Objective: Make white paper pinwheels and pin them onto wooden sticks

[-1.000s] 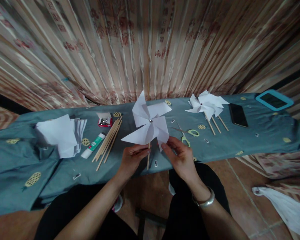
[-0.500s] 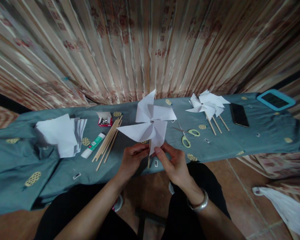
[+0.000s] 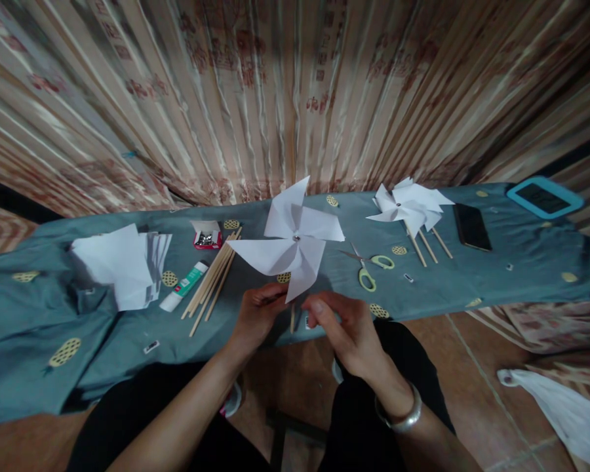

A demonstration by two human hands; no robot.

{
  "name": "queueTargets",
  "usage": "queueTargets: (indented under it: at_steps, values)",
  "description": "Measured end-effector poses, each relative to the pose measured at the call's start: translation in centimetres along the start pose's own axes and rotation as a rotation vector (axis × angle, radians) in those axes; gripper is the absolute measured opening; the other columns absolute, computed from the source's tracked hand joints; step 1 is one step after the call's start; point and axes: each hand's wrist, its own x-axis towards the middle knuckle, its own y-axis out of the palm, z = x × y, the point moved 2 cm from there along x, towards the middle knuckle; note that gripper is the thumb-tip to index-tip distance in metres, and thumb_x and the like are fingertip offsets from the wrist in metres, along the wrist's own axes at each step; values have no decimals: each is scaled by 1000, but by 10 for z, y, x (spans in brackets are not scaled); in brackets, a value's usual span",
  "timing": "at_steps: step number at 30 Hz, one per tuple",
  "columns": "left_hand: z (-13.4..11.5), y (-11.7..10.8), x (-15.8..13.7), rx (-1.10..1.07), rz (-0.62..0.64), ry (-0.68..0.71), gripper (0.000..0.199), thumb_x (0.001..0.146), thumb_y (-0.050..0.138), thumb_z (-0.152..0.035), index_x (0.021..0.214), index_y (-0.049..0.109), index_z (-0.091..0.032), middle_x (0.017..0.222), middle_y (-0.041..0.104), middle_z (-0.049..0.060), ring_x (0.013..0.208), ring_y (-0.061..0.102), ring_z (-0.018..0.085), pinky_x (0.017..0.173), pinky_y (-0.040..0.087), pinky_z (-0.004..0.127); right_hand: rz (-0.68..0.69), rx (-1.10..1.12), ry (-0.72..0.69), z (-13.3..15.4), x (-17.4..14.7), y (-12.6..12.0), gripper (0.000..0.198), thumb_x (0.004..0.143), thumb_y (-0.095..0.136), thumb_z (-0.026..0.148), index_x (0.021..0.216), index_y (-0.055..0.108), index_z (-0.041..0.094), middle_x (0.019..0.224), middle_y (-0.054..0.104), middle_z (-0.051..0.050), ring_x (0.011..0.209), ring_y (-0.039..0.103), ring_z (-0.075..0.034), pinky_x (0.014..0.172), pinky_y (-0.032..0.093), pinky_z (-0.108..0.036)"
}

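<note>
A white paper pinwheel (image 3: 302,257) with a metal pin at its centre stands over the middle of the table, upright on a thin wooden stick (image 3: 292,320). My left hand (image 3: 261,316) is closed around that stick below the blades, and the lowest blade partly hides its fingertips. Just right of the lowest blade is my right hand (image 3: 348,329), its fingers curled in and its thumb against them. A small gap parts it from the paper, and I see nothing in it. A silver bangle (image 3: 407,413) circles the right wrist.
Left on the cloth-covered table (image 3: 128,334) are paper sheets (image 3: 115,265), a glue stick (image 3: 184,286), wooden sticks (image 3: 211,278) and a box of metal pins (image 3: 206,236). On the right lie green-handled scissors (image 3: 367,278), several pinwheels (image 3: 413,203), a phone (image 3: 472,227) and a blue-framed tablet (image 3: 545,196).
My right hand has let go of the lower blade and drawn slightly right and down. The pinwheel's blades have turned a little. My left hand keeps its hold on the stick.
</note>
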Motion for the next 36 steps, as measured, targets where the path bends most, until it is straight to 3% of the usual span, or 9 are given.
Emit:
queueTargets:
  at_steps: [4, 7, 10, 15, 25, 36]
  values:
    - [3, 0, 0, -13, -7, -45, 26, 54, 86, -35, 72, 79, -17, 70, 74, 2, 74, 66, 19, 75, 51, 28, -430, -67, 9, -11, 2, -32, 19, 95, 55, 35, 98, 69, 23, 80, 71, -1, 74, 65, -14, 72, 49, -27]
    - [4, 1, 0, -8, 52, -80, 28, 53, 87, -36, 72, 80, -17, 70, 74, 2, 70, 65, 18, 72, 51, 27, -640, -160, -10, -24, 10, -49, 29, 88, 65, 33, 115, 66, 24, 107, 72, -6, 91, 66, -18, 89, 49, -36]
    - [5, 3, -1, 0, 108, -100, 26, 54, 87, -36, 71, 80, -17, 68, 73, 1, 67, 64, 16, 68, 49, 25, -612, -101, -8, -35, 19, -53, 33, 86, 66, 32, 118, 65, 24, 112, 73, -7, 95, 67, -20, 92, 50, -40]
    - [6, 5, -3, 2, 142, -111, 26, 54, 87, -32, 75, 80, -18, 69, 74, 0, 67, 64, 15, 66, 47, 23, -589, 22, 22, -42, 26, -51, 26, 83, 69, 29, 108, 70, 23, 96, 76, -4, 86, 70, -18, 85, 53, -36]
    - [8, 2, -3, 12, 54, -128, 26, 57, 81, -28, 81, 80, -16, 83, 79, 6, 85, 72, 25, 88, 53, 38, -576, 178, 121, -45, 22, -51, 25, 73, 77, 29, 96, 73, 23, 76, 73, 1, 68, 64, -14, 72, 51, -31]
    - [7, 1, 0, 30, 43, -54, 18, 61, 81, -25, 78, 80, -20, 81, 79, 4, 79, 72, 22, 79, 56, 32, -490, 309, 204, -41, 16, -35, 26, 69, 80, 35, 92, 74, 23, 74, 72, 1, 68, 63, -14, 70, 51, -31]
